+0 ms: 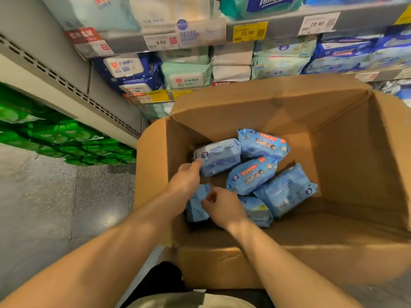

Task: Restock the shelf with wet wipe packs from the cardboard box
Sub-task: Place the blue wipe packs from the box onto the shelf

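Our left hand (185, 178), fingers straight, touches the pack (219, 156) at the box's (355, 152) far-left corner. It's the nearer hand; the pack's long axis runs left-right. Our right hand (223, 207) hovers loosely curled, holding nothing.

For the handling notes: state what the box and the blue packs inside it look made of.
Cardboard box: brown corrugated board, matte, by its creased flaps and raw folded edges. Blue wet wipe packs: seemingly thin soft plastic film, slightly glossy, printed, by the wrinkles, crimped ends and faint sheen; the contents are not visible.
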